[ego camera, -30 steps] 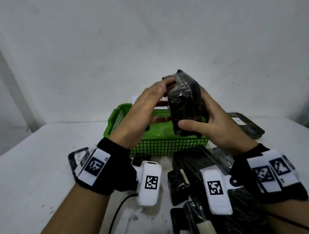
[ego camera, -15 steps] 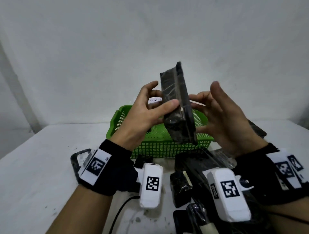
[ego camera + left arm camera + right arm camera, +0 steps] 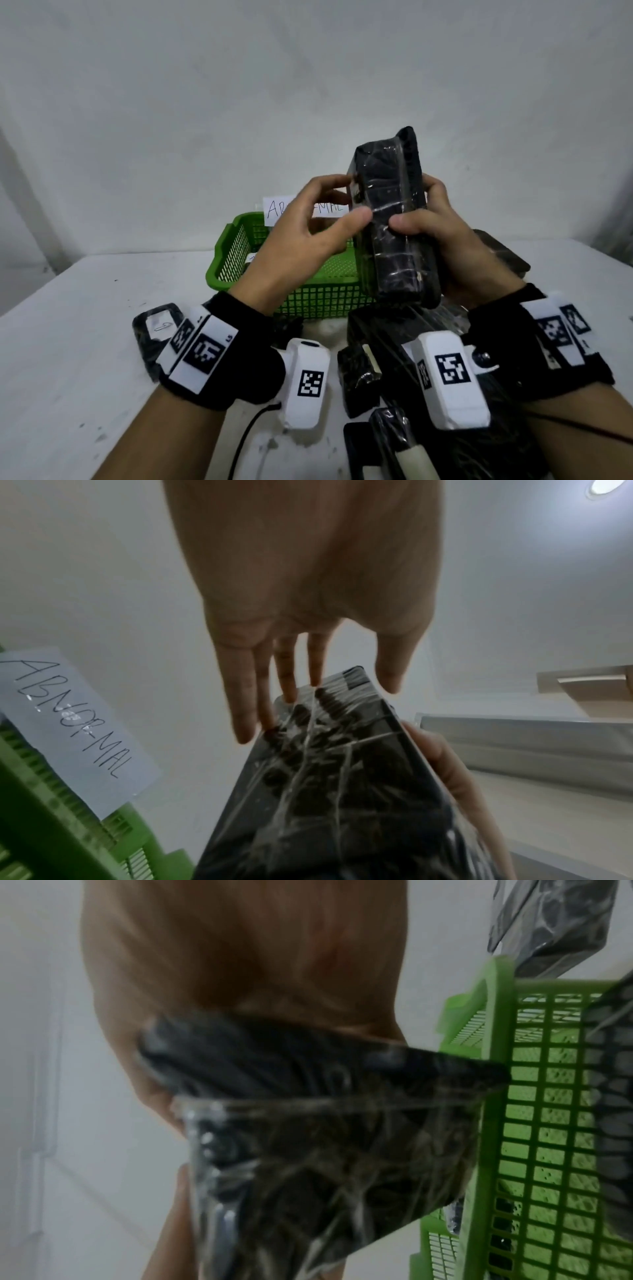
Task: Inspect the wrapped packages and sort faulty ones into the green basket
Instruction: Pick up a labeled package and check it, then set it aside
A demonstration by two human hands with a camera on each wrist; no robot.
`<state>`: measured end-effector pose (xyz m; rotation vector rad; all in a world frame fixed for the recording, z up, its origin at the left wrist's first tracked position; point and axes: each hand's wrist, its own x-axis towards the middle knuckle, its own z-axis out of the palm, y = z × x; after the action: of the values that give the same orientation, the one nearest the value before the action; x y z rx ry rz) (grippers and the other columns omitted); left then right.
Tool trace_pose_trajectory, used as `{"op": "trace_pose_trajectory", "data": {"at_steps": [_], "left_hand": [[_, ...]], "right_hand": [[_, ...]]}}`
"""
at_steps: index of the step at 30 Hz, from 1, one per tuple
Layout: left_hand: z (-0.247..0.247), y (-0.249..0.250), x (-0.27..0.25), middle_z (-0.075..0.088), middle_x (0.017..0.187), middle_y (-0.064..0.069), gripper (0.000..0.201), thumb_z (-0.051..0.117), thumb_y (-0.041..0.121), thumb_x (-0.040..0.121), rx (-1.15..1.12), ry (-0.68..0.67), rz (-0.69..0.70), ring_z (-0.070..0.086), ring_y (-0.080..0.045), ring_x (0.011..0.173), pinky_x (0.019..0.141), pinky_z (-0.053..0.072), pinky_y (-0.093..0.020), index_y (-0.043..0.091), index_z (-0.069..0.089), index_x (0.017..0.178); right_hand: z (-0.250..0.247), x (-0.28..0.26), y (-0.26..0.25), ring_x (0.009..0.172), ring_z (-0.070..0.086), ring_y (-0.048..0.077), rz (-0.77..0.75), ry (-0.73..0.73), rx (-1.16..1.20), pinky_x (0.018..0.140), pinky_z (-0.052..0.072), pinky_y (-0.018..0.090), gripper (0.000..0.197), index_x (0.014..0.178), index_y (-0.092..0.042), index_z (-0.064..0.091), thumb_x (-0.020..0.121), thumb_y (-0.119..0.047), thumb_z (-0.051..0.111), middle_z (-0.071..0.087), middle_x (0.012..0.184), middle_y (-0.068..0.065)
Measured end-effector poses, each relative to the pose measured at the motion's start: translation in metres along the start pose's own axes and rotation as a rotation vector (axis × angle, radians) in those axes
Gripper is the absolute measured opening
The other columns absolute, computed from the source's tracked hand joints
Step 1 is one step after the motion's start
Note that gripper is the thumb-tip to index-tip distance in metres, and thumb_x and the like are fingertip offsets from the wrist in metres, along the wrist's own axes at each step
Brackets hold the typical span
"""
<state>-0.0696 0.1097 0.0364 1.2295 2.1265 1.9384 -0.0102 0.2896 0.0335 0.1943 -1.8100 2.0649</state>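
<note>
A black package (image 3: 390, 219) wrapped in clear crinkled film stands upright in both hands, above the near rim of the green basket (image 3: 233, 253). My left hand (image 3: 329, 226) pinches its left edge, thumb on the front face and fingers behind. My right hand (image 3: 442, 236) grips the right side, thumb across the front and fingers round the back. In the left wrist view the fingertips (image 3: 284, 693) touch the top edge of the package (image 3: 342, 791). The right wrist view shows the package (image 3: 325, 1137) against the palm, beside the basket (image 3: 548, 1123).
A paper label reading ABNORMAL (image 3: 274, 210) stands at the basket's far rim. Several more black wrapped packages (image 3: 376, 329) lie on the white table under my wrists. One with a white tag (image 3: 150, 329) lies at the left, another (image 3: 503, 253) at the right of the basket.
The package has turned from edge-on to showing its broad face and sits slightly higher. My right hand, spread beside it half a second ago, now wraps round it.
</note>
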Motion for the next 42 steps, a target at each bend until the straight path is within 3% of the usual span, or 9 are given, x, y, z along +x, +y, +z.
{"op": "trace_pose_trajectory", "data": {"at_steps": [4,7,13,21,29,32,35,39,42], "left_hand": [[-0.009,-0.004,0.003,0.059,0.134,0.006,0.086,0.065,0.067,0.071,-0.068,-0.074,-0.221,0.070,-0.018,0.106,0.087,0.059,-0.040,0.036,0.037,0.147],[-0.016,-0.005,0.003,0.060,0.132,0.012,0.091,0.076,0.062,0.070,-0.028,-0.118,-0.176,0.068,-0.014,0.111,0.091,0.056,-0.040,0.044,0.031,0.146],[-0.028,-0.003,0.003,0.041,0.142,0.017,0.106,0.087,0.009,0.071,0.125,-0.175,0.040,0.051,0.006,0.125,0.097,0.050,-0.022,0.037,0.019,0.148],[-0.022,0.009,-0.001,0.040,0.135,0.022,0.103,0.079,-0.012,0.070,0.256,-0.245,0.208,0.043,0.025,0.114,0.085,0.044,-0.004,0.028,0.022,0.145],[-0.022,0.008,0.000,0.029,0.152,0.010,0.101,0.072,-0.011,0.073,0.303,-0.171,0.249,0.034,-0.001,0.139,0.100,0.041,-0.009,0.031,0.023,0.150],[-0.026,0.004,0.001,0.015,0.163,0.019,0.099,0.067,0.016,0.078,0.259,-0.195,0.088,0.017,-0.003,0.150,0.120,0.028,-0.039,0.047,0.012,0.154],[-0.025,0.006,0.001,0.049,0.140,0.030,0.081,0.063,0.034,0.078,-0.080,-0.192,-0.133,0.058,-0.011,0.125,0.108,0.045,-0.049,0.046,0.027,0.149],[-0.021,0.010,0.003,0.053,0.137,0.013,0.062,0.065,0.049,0.080,-0.284,-0.088,-0.201,0.071,-0.016,0.099,0.073,0.058,-0.034,0.035,0.040,0.135],[-0.024,0.006,0.004,0.044,0.142,0.014,0.075,0.076,0.027,0.072,-0.222,-0.087,-0.147,0.068,-0.019,0.109,0.075,0.058,-0.031,0.033,0.036,0.135]], "right_hand": [[0.003,-0.002,0.002,0.097,0.071,0.019,-0.016,-0.130,-0.058,0.074,0.059,0.031,0.075,0.144,-0.017,0.036,0.075,-0.010,0.063,0.071,0.107,0.000],[0.002,-0.003,0.002,0.111,0.069,0.020,-0.048,-0.196,-0.126,0.084,0.056,0.030,0.073,0.142,-0.019,0.045,0.075,-0.003,0.068,0.071,0.119,0.002],[-0.002,-0.007,-0.015,0.132,0.055,0.032,-0.063,-0.242,0.003,0.099,0.050,0.051,0.078,0.147,-0.023,0.045,0.077,-0.043,0.075,0.058,0.143,0.012],[0.011,-0.005,-0.014,0.104,0.069,0.018,-0.126,-0.237,0.017,0.077,0.058,0.029,0.063,0.136,-0.028,0.050,0.078,-0.005,0.058,0.071,0.115,-0.001],[0.008,-0.004,-0.011,0.110,0.065,0.024,-0.289,-0.158,-0.070,0.086,0.058,0.041,0.082,0.141,-0.020,0.047,0.067,0.000,0.077,0.064,0.119,0.002],[0.001,-0.002,-0.012,0.121,0.062,0.025,-0.360,-0.127,-0.092,0.102,0.052,0.050,0.087,0.140,-0.018,0.046,0.063,-0.009,0.086,0.061,0.128,0.002],[-0.003,-0.003,-0.012,0.132,0.055,0.020,-0.432,-0.182,-0.168,0.107,0.046,0.043,0.068,0.138,-0.013,0.046,0.076,-0.013,0.075,0.055,0.142,-0.002],[0.003,-0.007,-0.012,0.134,0.055,0.019,-0.334,-0.251,-0.113,0.091,0.054,0.033,0.031,0.116,-0.014,0.062,0.088,-0.026,0.057,0.051,0.150,0.000],[0.002,-0.005,-0.013,0.136,0.053,0.018,-0.275,-0.148,-0.156,0.097,0.053,0.044,0.060,0.131,-0.022,0.057,0.080,-0.047,0.075,0.052,0.149,-0.003]]}}
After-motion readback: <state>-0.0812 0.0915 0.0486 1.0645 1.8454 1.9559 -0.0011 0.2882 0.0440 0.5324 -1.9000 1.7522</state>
